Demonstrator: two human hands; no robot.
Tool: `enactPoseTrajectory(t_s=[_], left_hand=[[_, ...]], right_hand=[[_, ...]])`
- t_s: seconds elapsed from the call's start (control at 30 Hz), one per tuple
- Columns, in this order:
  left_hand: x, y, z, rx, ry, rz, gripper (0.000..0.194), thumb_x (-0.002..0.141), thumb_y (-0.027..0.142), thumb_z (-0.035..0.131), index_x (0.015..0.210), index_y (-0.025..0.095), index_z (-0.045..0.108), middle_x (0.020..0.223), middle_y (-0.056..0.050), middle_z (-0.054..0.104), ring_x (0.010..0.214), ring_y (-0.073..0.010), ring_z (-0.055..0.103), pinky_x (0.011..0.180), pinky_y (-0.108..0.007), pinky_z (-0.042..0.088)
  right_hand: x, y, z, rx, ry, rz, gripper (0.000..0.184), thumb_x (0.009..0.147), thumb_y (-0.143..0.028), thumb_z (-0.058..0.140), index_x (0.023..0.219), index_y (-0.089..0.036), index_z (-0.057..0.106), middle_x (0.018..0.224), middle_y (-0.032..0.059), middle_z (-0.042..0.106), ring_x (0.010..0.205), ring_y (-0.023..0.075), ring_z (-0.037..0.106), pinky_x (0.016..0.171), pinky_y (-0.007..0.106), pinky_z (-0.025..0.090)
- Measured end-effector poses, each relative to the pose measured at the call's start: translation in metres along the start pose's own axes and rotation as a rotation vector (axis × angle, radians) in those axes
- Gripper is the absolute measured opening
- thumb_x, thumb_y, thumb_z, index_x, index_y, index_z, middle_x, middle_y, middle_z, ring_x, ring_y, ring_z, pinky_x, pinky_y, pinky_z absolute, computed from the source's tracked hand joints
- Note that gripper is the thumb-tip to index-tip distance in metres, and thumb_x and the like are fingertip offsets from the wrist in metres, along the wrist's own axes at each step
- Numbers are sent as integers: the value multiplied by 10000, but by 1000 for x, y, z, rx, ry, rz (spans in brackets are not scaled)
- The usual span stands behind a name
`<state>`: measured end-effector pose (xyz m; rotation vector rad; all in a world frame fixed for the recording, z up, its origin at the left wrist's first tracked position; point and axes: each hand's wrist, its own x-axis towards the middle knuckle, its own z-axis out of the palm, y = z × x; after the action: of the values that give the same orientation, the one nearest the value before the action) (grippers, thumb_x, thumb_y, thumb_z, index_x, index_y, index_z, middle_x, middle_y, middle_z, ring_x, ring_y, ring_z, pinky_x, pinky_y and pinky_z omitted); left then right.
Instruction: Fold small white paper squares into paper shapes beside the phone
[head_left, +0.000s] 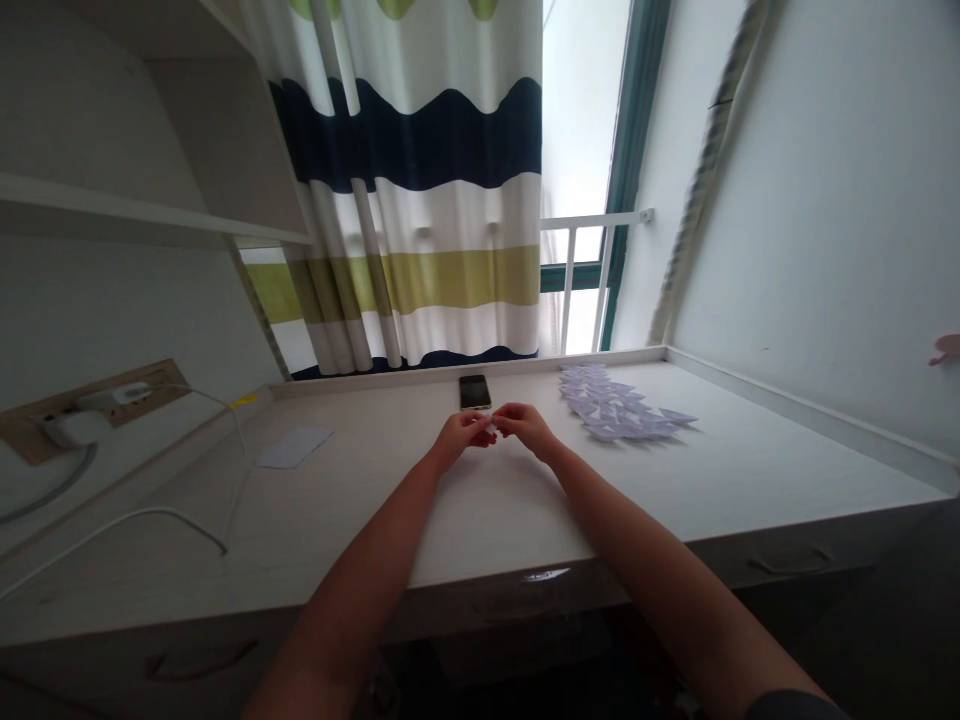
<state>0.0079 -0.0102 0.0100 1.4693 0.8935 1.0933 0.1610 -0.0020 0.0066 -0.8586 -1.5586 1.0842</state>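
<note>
Both hands meet above the middle of the white desk, pinching one small piece of white paper point(491, 424) between them. My left hand point(463, 434) has its thumb and fingers closed on the paper's left side. From the right, my right hand point(523, 425) grips the same piece with its fingertips. Most of the paper is covered by the fingers, so its folds cannot be made out. Just beyond the hands lies a dark phone point(474, 391). To their right sits a pile of folded white paper pieces point(615, 405) with pointed tips.
Some flat white paper point(294, 447) lies on the left of the desk point(360, 500). A white cable point(241, 440) runs from the wall socket strip point(112, 400) over the left side. A raised rim edges the back and right. Behind hangs a striped curtain point(420, 220).
</note>
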Motion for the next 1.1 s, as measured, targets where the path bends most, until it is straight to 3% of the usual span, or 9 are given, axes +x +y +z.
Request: enactPoseTrajectory(t_s=[0.13,0.3,0.47,0.67,0.87,0.97,1.1], left_hand=[[6,-9,-3,153,61,45,295,611,391,665,727,129,596,669,-51,633,643,-162,612,553,-260,477],[8,-12,-5,189,111,102,261,595,340,676,743,142,591,680,-37,626,648,-152,599,535,-257,489],[5,-7,-4,91,121,64,245,582,333,683,686,125,604,717,-50,630,696,-167,601,579,-299,510],[4,-5,-1,-22,157,59,272,561,348,699,666,113,613,689,-51,633,661,-160,599,606,-323,514],[6,-6,0,-28,172,111,258,587,329,690,693,103,623,679,-41,633,656,-143,596,685,-346,514],[7,-8,0,17,160,133,249,587,312,691,704,106,615,682,-39,631,656,-148,598,668,-349,520],[7,-11,-2,131,145,168,227,593,289,687,705,114,597,684,-42,628,651,-159,602,615,-343,524]], right_hand=[[2,4,-1,-341,94,-57,151,637,-308,614,633,-157,622,590,14,600,533,109,508,542,253,398],[1,4,-1,-403,73,-49,133,624,-288,621,628,-156,606,551,2,578,524,108,495,545,248,383],[1,2,0,-314,55,-23,133,625,-286,608,622,-155,586,574,-8,563,549,103,478,564,249,371],[-1,-3,3,-39,24,79,163,606,-307,614,635,-158,556,561,-36,506,503,72,402,495,227,322],[-2,-3,4,121,3,81,185,579,-301,645,630,-156,542,596,-32,520,536,73,460,516,222,358],[-1,2,4,-3,12,47,182,606,-317,627,630,-158,542,569,-21,538,511,86,476,504,235,375],[-1,3,3,-354,68,-73,114,643,-280,607,639,-169,583,588,0,586,516,102,494,530,251,389]])
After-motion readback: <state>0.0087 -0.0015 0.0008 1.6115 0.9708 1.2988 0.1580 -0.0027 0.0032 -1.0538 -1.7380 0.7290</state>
